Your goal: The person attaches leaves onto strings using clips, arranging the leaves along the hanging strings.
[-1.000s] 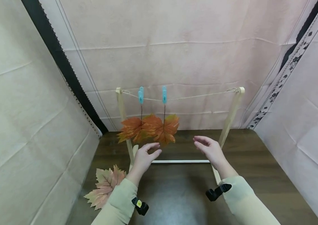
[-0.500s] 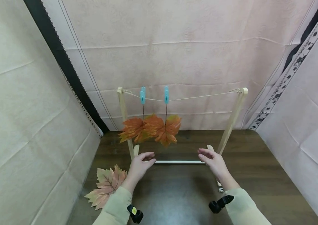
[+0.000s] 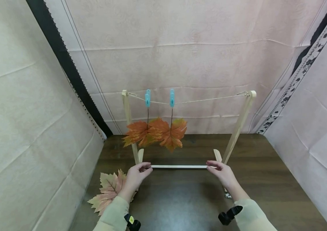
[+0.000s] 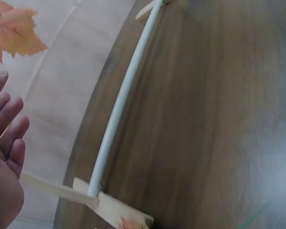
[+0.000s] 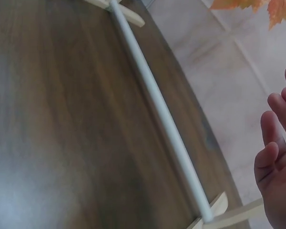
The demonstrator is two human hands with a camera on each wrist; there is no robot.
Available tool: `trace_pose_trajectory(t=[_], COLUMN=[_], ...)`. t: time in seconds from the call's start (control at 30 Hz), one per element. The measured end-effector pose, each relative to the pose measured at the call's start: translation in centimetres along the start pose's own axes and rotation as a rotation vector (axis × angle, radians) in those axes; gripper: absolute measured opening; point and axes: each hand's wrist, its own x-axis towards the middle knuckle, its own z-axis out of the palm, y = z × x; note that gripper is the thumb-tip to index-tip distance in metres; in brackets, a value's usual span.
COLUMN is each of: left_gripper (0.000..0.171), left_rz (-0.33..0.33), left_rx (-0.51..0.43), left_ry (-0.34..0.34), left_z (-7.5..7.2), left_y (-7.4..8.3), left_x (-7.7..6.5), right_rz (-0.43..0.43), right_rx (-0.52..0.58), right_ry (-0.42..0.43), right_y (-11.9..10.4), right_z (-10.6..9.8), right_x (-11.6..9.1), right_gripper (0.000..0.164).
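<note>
Two orange maple leaves, one on the left (image 3: 136, 131) and one on the right (image 3: 172, 133), hang by their stems from blue clothespins (image 3: 172, 98) on a string (image 3: 207, 100). The string spans a small wooden rack (image 3: 240, 125) with a white crossbar (image 3: 178, 166) low down. My left hand (image 3: 134, 176) is by the crossbar's left end, fingers loosely bent. At the right end is my right hand (image 3: 224, 176), likewise relaxed. Both wrist views show the hands beside the bar with nothing in them. A paler pink-and-cream maple leaf (image 3: 108, 192) lies on the table, partly behind my left forearm.
The dark wooden table (image 3: 178, 199) carries the rack. Short wooden feet, such as the right one (image 3: 217, 155), stick out behind the posts. Pale cloth walls (image 3: 186, 64) enclose the back and both sides.
Both hands have come down from below the hanging leaves toward the crossbar's ends and moved farther apart. The hanging leaves and clothespins stay on the string.
</note>
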Motion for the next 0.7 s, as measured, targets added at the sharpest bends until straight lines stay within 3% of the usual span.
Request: trace_pose_trajectory(t=[0.3,0.53,0.7], left_gripper=[0.028,0.022,0.016], left_rz=[-0.090,-0.094,-0.116], left_rx=[0.021,0.055,0.086], left_ry=[-0.006,0.009,-0.077], left_z=[-1.7,-2.6,-3.3], left_y=[-2.2,-3.6,-4.6], left_x=[-0.9,-1.1,-1.5], right_rz=[0.027,0.074,0.087], right_rx=[-0.072,-0.138,-0.155], right_ry=[0.000,0.004,-0.026], right_y=[2.5,3.9,4.8], right_z=[-0.6,-1.5,-2.2], right_x=[-0.8,-1.3,-1.9], right_gripper=[0.040,0.040,0.040])
